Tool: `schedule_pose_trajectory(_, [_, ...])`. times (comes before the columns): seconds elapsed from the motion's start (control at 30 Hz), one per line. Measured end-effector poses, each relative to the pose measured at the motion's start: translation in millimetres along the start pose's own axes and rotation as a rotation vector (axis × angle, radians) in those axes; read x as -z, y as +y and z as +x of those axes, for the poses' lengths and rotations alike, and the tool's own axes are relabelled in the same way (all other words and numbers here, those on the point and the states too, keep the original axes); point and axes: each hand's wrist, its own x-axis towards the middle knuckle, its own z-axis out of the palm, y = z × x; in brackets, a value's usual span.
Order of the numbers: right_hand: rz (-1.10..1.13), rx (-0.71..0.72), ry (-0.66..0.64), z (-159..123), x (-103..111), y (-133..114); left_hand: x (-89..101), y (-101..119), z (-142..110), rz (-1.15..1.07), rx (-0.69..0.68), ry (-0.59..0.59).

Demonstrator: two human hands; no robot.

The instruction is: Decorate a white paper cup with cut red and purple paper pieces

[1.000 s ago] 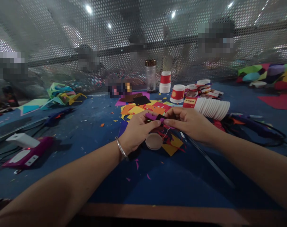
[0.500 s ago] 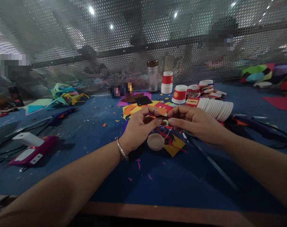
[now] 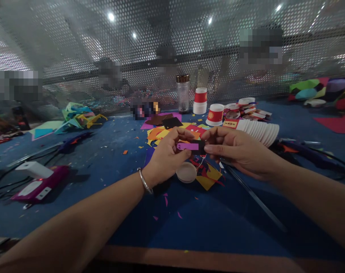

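Observation:
Between my two hands is a narrow purple paper strip (image 3: 189, 146) with a rounded left end, lying against a piece of black paper (image 3: 200, 145). My left hand (image 3: 170, 153), with a silver bangle at the wrist, pinches the purple strip from the left and below. From the right, the thumb and fingers of my right hand (image 3: 231, 149) grip the black paper. Just beneath the hands, a round pale cup bottom (image 3: 186, 172) faces me on the table. Beside it lie a yellow-orange paper sheet (image 3: 208, 178) and dark red scraps.
A clear glue stick (image 3: 259, 201) lies at front right, and a blue glue gun (image 3: 309, 151) beyond it. Stacked paper cups (image 3: 256, 131) lie sideways behind my right hand. A bottle (image 3: 183, 94) stands at the back. A purple power strip (image 3: 43, 185) is at left.
The paper strip was tilted nearly edge-on half a second ago; now its flat purple and black faces turn toward me. Both hands stay close together in about the same place.

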Motion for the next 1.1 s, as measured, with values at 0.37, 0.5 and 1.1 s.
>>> schedule_pose_trajectory(0.37, [-0.132, 0.109, 0.019, 3.5, 2.4, 9.2, -7.4, 0.6, -5.6, -0.417, 0.370, 0.006])
schedule_pose_trajectory(0.5, [-0.173, 0.078, 0.001, 3.0, 2.0, 7.6, -4.7, -1.8, -2.9, -0.350, 0.330, 0.048])
schedule_pose_trajectory(1.1, [-0.223, 0.046, -0.003, 2.9, 1.3, 8.2, -2.5, -5.6, -2.0, -0.218, 0.296, 0.070])
